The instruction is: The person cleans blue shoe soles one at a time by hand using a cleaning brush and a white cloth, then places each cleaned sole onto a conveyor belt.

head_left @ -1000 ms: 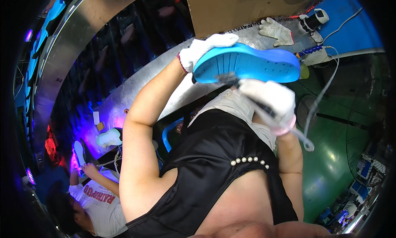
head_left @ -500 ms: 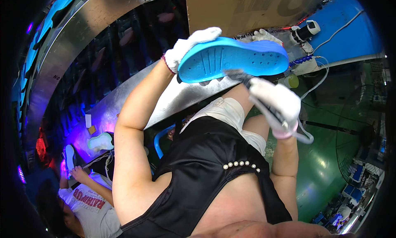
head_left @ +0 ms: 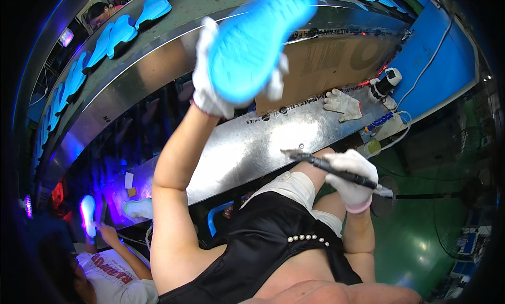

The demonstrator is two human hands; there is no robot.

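Spare white glove (head_left: 343, 104) lies on steel bench (head_left: 252, 146); cardboard sheet (head_left: 336, 67) stands behind; blue soles (head_left: 123, 27) line the conveyor above.

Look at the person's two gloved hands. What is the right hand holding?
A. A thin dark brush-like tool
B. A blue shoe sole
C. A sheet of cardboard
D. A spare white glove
A: the right hand, gloved in white, grips a thin dark tool low by the lap, while the left hand lifts the blue shoe sole overhead.
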